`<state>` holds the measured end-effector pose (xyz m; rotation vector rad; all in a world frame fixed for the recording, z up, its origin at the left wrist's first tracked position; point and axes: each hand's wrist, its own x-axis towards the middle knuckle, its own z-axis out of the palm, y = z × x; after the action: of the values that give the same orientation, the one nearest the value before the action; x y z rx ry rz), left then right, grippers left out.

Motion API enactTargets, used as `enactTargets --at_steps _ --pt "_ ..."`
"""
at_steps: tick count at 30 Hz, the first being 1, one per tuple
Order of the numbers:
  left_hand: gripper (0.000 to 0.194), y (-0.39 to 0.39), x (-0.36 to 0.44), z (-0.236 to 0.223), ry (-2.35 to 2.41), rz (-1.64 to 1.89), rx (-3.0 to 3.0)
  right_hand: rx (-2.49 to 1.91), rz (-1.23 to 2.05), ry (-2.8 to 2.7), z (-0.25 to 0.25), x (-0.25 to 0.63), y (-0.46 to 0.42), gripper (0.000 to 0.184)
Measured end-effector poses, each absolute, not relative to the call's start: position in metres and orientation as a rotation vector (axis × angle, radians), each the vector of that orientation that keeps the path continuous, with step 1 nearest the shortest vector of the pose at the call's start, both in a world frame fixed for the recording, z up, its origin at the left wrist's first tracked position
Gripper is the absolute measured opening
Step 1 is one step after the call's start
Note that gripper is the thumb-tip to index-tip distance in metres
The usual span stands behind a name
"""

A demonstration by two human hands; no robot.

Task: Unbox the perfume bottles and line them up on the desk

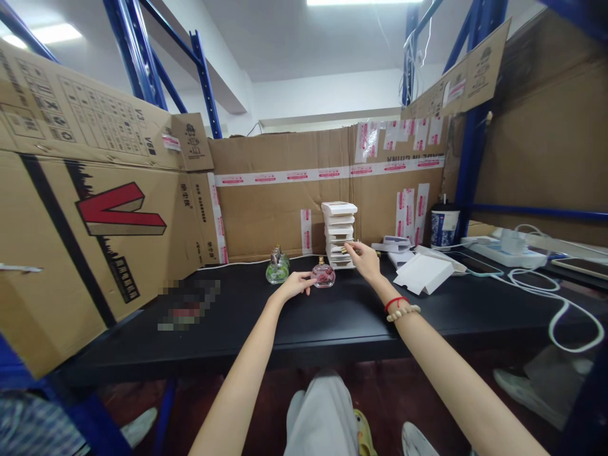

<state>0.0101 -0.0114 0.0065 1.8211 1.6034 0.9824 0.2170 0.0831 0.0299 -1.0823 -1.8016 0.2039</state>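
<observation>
A round, clear perfume bottle (325,277) with pink colouring and a gold neck stands upright on the black tabletop. The fingers of my left hand (295,285) are curled against its left side, holding it at the edge. My right hand (365,261) is raised just right of the bottle, its fingertips pinched on a small gold-coloured piece, perhaps a cap, too small to make out fully. Left of my left hand stand several green-tinted perfume bottles (277,272) in a row going back. Behind the pink bottle rises a stack of white box trays (339,221), partly hidden by my right hand.
On the right lie an opened white carton (422,272), a blue-and-white cup (445,225), a power strip (517,252) and looped white cables (553,285). Cardboard walls (285,209) enclose the back and sides. The black table (332,326) ends just before my knees.
</observation>
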Motion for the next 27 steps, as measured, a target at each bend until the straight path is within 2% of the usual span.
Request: enactTargets --at_steps 8,12,18,27 --pt "0.051 -0.012 0.012 0.006 1.585 0.967 1.852 -0.555 0.491 -1.727 0.019 0.188 0.076 0.035" --pt "0.054 -0.011 0.011 0.005 1.587 0.96 1.864 -0.481 0.535 -1.664 0.018 0.183 0.074 0.027" --pt "0.058 -0.011 0.01 0.004 1.586 0.954 1.885 -0.403 0.557 -1.586 0.026 0.185 0.065 0.027" --pt "0.058 -0.009 0.008 0.002 1.582 0.941 1.898 -0.375 0.595 -1.787 0.023 0.181 0.063 0.023"
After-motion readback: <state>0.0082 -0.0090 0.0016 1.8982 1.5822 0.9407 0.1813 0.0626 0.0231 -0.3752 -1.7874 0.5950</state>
